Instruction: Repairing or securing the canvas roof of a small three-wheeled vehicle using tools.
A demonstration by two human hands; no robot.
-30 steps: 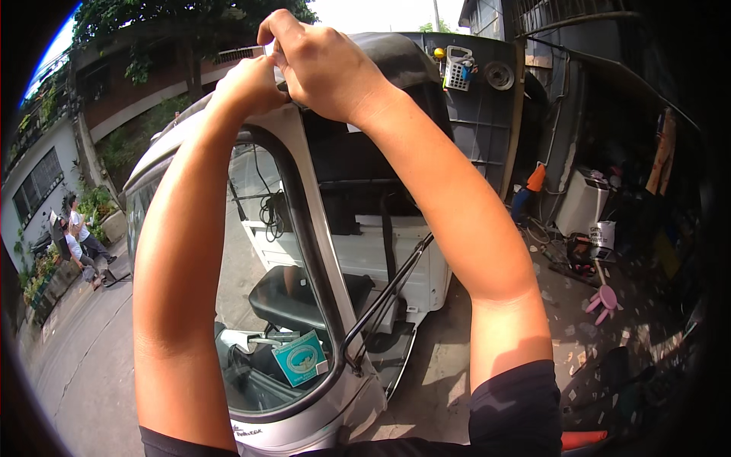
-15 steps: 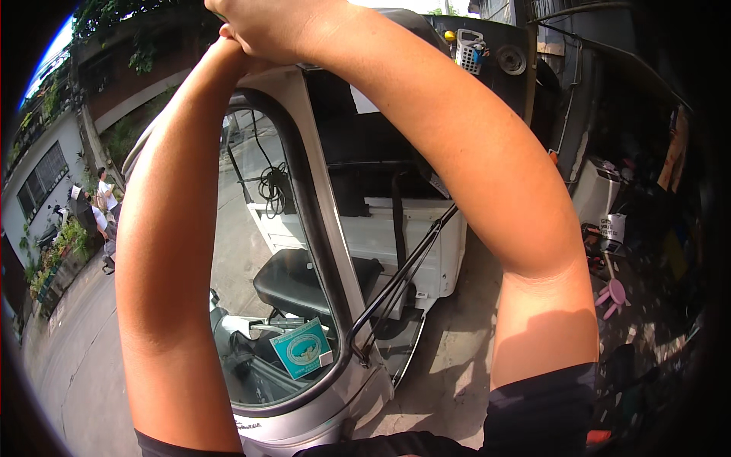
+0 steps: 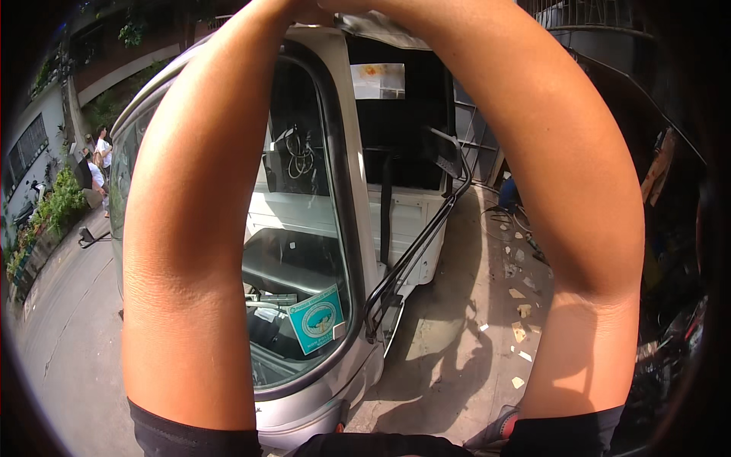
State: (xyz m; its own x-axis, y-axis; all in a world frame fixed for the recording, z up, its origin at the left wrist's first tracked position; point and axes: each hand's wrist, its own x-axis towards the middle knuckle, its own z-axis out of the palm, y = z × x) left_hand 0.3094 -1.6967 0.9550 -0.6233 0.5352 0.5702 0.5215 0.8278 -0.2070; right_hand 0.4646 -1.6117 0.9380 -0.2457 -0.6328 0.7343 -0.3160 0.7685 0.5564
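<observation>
Way up at the top edge, both hands [image 3: 314,11], close together but mostly cropped out, so can't tell if open or gripping. Just below, between the bare forearms [image 3: 202,167], a white vehicle [image 3: 301,419]: black seat [image 3: 293,257] behind the windshield [image 3: 266,377], teal square sticker [image 3: 314,321] low in its corner. Off left, roadside plants [image 3: 55,202] and two people [image 3: 103,152].

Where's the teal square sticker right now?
In the head view, the teal square sticker is at the lower right of the vehicle's windshield, appearing just below the black seat.
</observation>
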